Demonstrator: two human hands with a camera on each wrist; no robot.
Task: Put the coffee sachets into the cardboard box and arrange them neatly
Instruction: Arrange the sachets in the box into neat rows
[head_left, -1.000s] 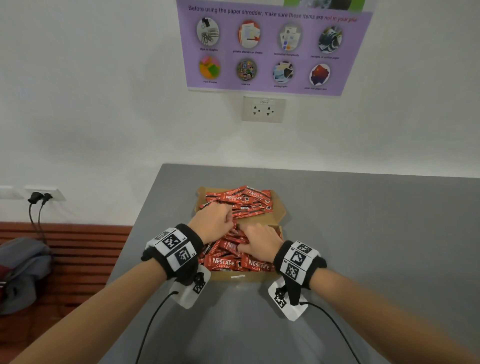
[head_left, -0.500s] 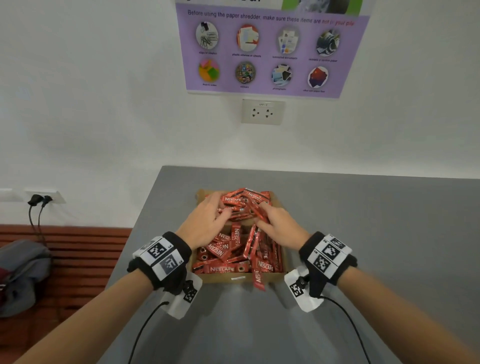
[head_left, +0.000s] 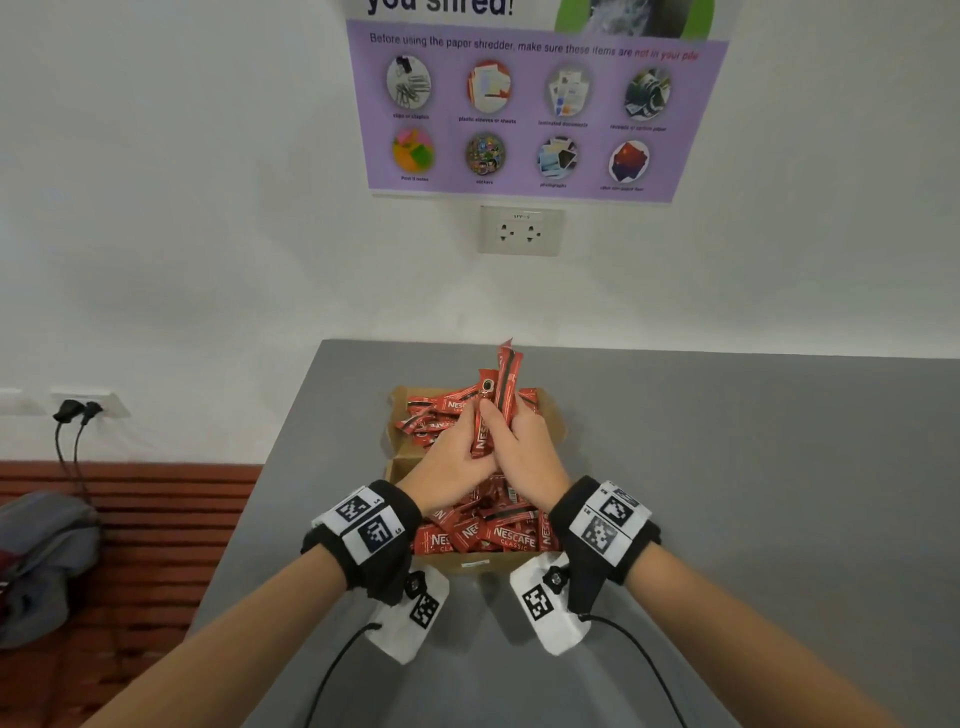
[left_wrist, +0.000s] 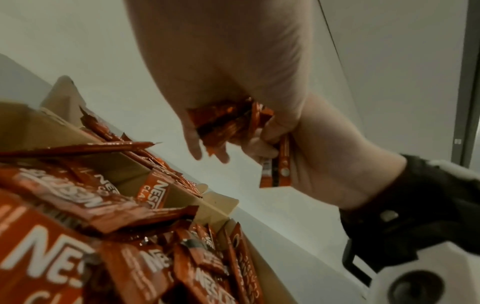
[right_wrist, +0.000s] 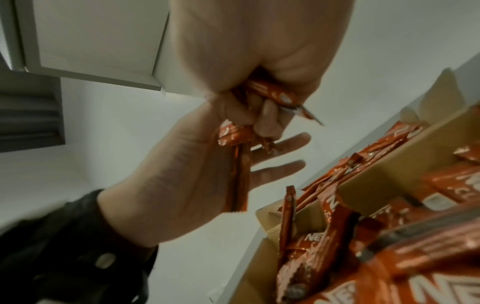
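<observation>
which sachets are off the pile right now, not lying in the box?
The upright bundle of sachets, gripped between left hand and right hand above the cardboard box; the rest lie jumbled inside it.

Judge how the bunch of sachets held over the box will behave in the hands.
Probably floppy: the sachets fan out unevenly above both hands. Likely slippery, given their glossy foil, so some may slide from the left hand and right hand into the box.

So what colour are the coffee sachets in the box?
Red with white lettering, clearest in the head view: coffee sachets in the cardboard box.
</observation>
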